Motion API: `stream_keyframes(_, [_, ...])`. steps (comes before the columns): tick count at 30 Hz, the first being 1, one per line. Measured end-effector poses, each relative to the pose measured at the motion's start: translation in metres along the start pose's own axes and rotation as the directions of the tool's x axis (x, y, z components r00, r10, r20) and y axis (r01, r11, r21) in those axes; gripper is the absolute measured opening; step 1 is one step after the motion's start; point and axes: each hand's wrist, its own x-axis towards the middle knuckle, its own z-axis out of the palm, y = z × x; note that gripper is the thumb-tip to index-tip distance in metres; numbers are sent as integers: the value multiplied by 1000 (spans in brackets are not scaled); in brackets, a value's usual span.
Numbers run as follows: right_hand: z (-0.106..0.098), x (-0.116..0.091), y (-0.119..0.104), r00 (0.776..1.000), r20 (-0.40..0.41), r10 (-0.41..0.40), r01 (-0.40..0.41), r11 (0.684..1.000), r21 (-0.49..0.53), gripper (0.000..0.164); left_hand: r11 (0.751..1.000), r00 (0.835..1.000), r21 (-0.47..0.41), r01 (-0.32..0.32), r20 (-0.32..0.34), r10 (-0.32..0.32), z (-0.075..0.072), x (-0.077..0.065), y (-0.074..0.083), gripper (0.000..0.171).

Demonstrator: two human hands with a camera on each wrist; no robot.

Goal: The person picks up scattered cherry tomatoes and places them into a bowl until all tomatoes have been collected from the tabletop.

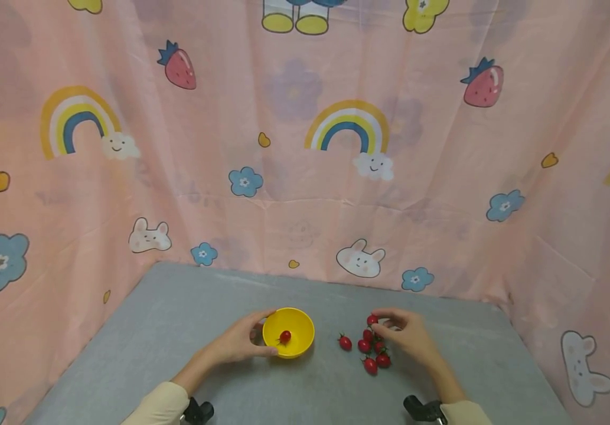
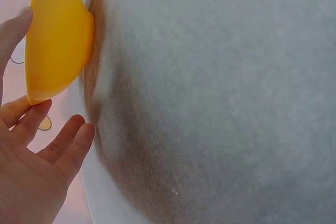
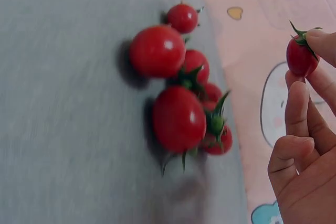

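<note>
My left hand grips a yellow bowl by its left side, thumb at the near rim and fingers at the far rim. Inside the bowl lies one cherry tomato with a green stem. In the left wrist view the yellow bowl stands on the grey table, fingertips right at its rim. Between thumb and fingers, my right hand pinches a cherry tomato, raised above the table. Just below that hand sits a cluster of several red cherry tomatoes with green stems.
A single cherry tomato lies between the bowl and the cluster. The grey tabletop reaches back to a pink printed curtain, which also hangs along both sides.
</note>
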Motion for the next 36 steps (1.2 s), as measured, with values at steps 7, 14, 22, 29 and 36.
stream_keyframes(7, [17, 7, -10, 1000, 16, -13, 12, 998, 59, 36, 1000, 1000, 1, 3, 6, -3, -1, 0, 0, 86])
stream_keyframes(14, [32, 15, -17, 998, 19, -67, 66, 997, 47, 33, 1000, 1000, 10, 1, 6, -1, 0, 0, -1, 84])
stream_keyframes(22, [48, 22, -26, 999, 36, -27, 25, 997, 67, 32, 1000, 1000, 17, 5, 9, -5, -1, -1, 0, 84])
stream_keyframes(29, [61, 25, -34, 997, 63, -39, 33, 994, 101, 33, 1000, 1000, 12, -4, 12, 4, -2, -1, 0, 84])
stream_keyframes(36, [73, 29, -39, 996, 64, -61, 53, 992, 116, 32, 1000, 1000, 15, -3, 8, 3, -2, -1, 0, 84])
